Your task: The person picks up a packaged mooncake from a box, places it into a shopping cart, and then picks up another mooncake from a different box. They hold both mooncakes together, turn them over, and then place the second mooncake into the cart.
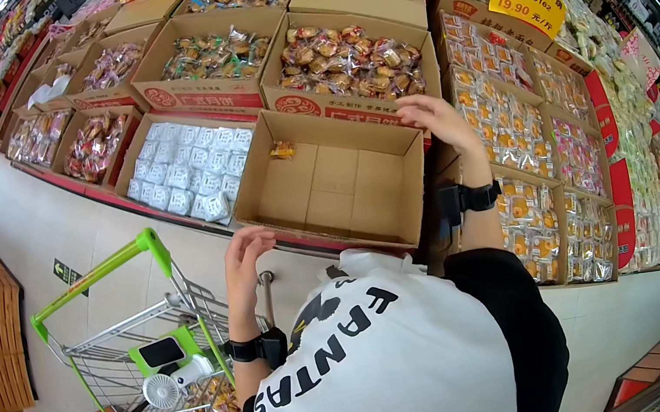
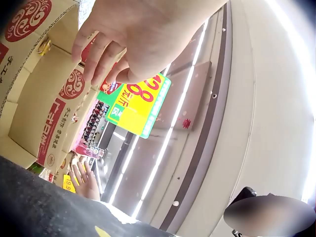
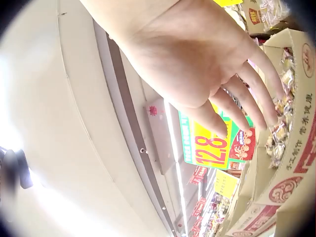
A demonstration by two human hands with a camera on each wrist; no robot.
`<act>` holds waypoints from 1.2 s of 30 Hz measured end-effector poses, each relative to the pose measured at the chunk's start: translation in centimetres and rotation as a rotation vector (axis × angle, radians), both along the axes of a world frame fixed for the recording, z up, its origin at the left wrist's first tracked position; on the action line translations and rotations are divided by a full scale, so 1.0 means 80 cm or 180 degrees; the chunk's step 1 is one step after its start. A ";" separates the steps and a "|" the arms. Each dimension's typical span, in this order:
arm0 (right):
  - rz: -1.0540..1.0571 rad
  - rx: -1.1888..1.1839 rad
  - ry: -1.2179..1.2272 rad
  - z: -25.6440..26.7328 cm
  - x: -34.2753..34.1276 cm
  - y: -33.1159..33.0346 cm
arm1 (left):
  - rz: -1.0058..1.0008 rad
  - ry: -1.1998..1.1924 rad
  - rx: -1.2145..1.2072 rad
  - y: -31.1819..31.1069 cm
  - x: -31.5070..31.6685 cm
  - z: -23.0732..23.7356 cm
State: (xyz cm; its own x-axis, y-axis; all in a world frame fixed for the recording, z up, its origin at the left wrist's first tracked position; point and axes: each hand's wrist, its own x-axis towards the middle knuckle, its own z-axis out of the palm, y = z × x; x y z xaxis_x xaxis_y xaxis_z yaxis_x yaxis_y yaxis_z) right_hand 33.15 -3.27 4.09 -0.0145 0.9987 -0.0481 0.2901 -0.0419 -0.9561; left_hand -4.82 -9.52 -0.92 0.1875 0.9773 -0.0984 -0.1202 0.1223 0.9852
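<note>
A cardboard box (image 1: pixel 333 174) stands in front of me with one small orange-wrapped packet (image 1: pixel 281 151) in its far left corner. My left hand (image 1: pixel 244 261) is close to the box's near left corner. In the left wrist view the fingers (image 2: pixel 101 55) of that hand are loosely bent, with nothing in them. Over by the far right corner, my right hand (image 1: pixel 441 123) is raised with its fingers pointing left. The right wrist view shows its palm (image 3: pixel 192 59) bare and the fingers spread, overlapping a box of wrapped pastries (image 3: pixel 281 128) behind.
White-wrapped packets (image 1: pixel 190 164) fill the box on the left. Behind stand boxes of wrapped pastries (image 1: pixel 348 57), and more packets (image 1: pixel 505 122) line the right side. A shopping cart (image 1: pixel 131 329) with a white fan (image 1: pixel 164 390) stands at my left. A yellow price sign (image 1: pixel 525 2) rises at the right.
</note>
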 end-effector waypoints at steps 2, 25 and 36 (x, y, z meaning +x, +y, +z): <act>-0.0035 0.0105 -0.0252 -0.001 0.017 0.027 | 0.0030 0.0036 -0.0021 0.011 0.002 -0.004; -0.0265 0.0513 -0.1816 -0.026 0.015 0.277 | -0.0087 0.0093 -0.0499 0.112 0.024 -0.010; -0.0311 0.0499 -0.2575 -0.093 0.025 0.358 | -0.0079 0.0202 -0.0566 0.125 0.032 -0.014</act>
State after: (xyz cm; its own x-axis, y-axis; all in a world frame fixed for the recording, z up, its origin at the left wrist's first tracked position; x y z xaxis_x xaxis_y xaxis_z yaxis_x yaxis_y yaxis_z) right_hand 35.14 25.36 -3.35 0.0521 0.9897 0.1334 0.8926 0.0137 -0.4507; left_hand -2.30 0.50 -2.01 0.1993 0.9386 -0.2816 -0.0533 0.2973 0.9533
